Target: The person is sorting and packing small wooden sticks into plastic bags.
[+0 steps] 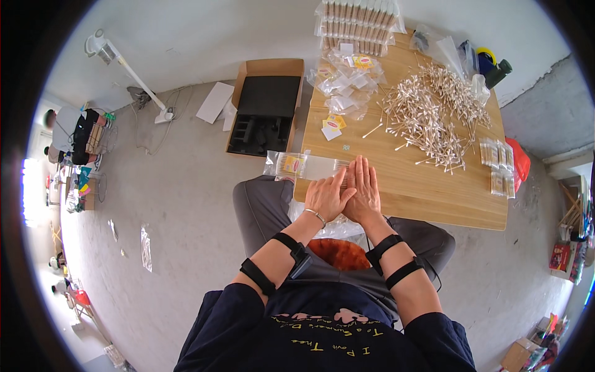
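The fingers cover most of a short row of cotton swabs (339, 165), so its lower end and any wrapper around it are hard to make out. This row lies on the table (421, 198), directly under the fingertips. The left hand (327, 196) has bent fingers angled toward one o'clock; the right hand (363, 191) touches it, its fingers straight and together toward twelve — whether either one grips, I cannot tell. Clear plastic (338, 230) at six o'clock is partly hidden by the forearms.

At ten o'clock, just beside the left hand, a clear bag (290, 164) holds swabs and a yellow label. Filled clear packs (358, 28) stand stacked at twelve, more packets (498, 155) at three. Between ten and eleven, an open cardboard box (273, 64) holds a black insert — its contents too dark to read.
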Tool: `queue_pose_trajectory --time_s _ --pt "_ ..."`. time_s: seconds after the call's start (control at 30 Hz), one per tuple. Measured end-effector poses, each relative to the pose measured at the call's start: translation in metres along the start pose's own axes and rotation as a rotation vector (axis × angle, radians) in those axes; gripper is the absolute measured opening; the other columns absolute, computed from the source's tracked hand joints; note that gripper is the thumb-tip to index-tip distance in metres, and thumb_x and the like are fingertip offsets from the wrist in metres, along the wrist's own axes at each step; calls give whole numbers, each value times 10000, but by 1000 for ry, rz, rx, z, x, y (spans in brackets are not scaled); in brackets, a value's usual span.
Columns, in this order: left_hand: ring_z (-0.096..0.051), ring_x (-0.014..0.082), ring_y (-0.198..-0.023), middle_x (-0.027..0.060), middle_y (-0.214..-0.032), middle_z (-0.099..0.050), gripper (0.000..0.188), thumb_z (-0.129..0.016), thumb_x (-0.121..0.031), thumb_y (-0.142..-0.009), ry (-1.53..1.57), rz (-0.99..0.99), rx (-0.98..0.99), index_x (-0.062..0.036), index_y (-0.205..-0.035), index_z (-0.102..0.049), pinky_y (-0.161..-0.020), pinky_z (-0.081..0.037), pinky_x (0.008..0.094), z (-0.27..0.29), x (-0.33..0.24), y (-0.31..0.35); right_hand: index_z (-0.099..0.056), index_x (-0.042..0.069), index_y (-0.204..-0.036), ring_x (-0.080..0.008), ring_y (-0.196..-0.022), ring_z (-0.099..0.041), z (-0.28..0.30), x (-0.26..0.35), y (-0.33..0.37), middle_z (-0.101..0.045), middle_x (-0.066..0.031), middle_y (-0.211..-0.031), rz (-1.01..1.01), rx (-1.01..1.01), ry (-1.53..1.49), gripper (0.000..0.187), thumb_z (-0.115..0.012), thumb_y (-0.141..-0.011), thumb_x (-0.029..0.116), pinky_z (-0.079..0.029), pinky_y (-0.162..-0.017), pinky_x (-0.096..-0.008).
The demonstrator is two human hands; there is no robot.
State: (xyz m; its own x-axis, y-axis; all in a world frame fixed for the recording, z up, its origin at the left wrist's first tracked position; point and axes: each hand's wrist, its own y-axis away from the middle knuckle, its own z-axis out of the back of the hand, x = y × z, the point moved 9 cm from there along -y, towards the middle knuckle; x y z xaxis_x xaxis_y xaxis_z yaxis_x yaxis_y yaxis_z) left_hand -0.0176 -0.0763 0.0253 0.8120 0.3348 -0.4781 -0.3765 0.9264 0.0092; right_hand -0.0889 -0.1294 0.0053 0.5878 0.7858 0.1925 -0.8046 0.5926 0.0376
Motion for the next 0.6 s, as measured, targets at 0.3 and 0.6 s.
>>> queue_pose_trajectory --time_s 0.3,0.6 --pt "-654 381 -916 194 -1013 -697 637 -433 -560 -978 -47 -57 -28 -87 -1401 -480 -850 -473 471 3 -3 4 -158 -71 -1533 -368 -1524 -56 3 2 -1 -80 -247 -1626 0 9 7 807 -446 -933 386 -67 -1234 -467" --pt "-682 382 -888 194 -963 -714 581 -473 -480 -985 9 -13 77 -90 -1416 -447 -788 -524 487 0 1 -11 -195 -70 -1525 -379 -1515 -107 6 2 1 -130 -265 -1611 -2 -80 -56 863 -519 -898 427 -89 -1228 -479"
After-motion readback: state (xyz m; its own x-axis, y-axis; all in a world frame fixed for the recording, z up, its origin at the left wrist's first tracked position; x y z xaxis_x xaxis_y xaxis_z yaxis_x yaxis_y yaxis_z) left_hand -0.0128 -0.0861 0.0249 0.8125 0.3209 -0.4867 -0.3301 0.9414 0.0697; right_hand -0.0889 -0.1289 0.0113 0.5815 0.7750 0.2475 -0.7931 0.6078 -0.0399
